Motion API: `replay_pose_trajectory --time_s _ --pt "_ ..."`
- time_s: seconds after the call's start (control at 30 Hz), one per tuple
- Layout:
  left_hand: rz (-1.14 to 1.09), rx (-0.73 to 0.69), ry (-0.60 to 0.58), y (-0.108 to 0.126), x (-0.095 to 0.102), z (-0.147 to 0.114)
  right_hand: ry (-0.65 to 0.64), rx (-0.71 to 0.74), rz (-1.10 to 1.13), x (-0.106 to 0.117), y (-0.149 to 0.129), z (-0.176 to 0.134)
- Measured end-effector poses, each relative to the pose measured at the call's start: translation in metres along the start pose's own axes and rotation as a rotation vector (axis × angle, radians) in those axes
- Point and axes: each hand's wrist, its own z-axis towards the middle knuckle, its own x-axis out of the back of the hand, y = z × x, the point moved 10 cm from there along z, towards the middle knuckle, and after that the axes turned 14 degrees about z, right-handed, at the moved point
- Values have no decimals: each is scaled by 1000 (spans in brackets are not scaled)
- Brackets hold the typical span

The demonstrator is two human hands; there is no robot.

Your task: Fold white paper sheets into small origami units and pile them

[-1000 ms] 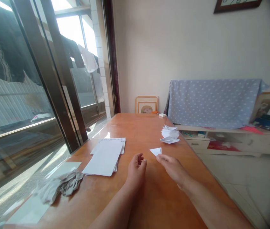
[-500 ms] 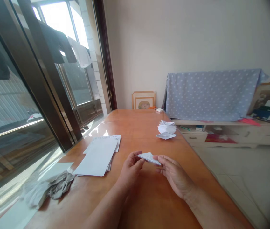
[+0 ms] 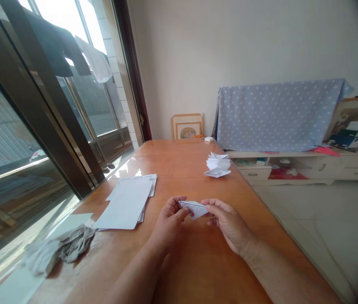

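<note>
Between my two hands is a small folded paper, shaped like a paper boat, with writing and some red marks on its face. My left hand pinches its left end, thumb in front. At the right end, my right hand grips it between thumb and fingers. The paper is held just above the brown table. Farther off, near the table's right edge, stands a row of several folded paper boats.
A stack of white paper sheets lies left of my hands. Nearer on the left is a crumpled grey cloth beside a plastic bag. A small white box sits at the table's far end.
The folded paper has been tilted, so its written face with red marks now shows and its point hangs downward. Both hands keep their hold. The view has shifted slightly.
</note>
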Motion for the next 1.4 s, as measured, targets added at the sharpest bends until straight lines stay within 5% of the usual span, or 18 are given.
replay_pose_trajectory --time_s 0.47,0.77,0.97,1.2,1.4 --pt "-2 -40 37 12 4 -6 -17 50 -159 -3 -4 -2" --pt "155 -22 157 2 23 -3 -64 261 -389 -15 -28 -7" --pt "205 -2 76 1 13 -5 -82 361 -467 -19 -33 -11" --pt "245 24 -25 -2 1 -8 3 289 -358 -5 -27 -6" --pt "189 62 -128 -2 -10 -9 -87 227 -160 -16 -25 -10"
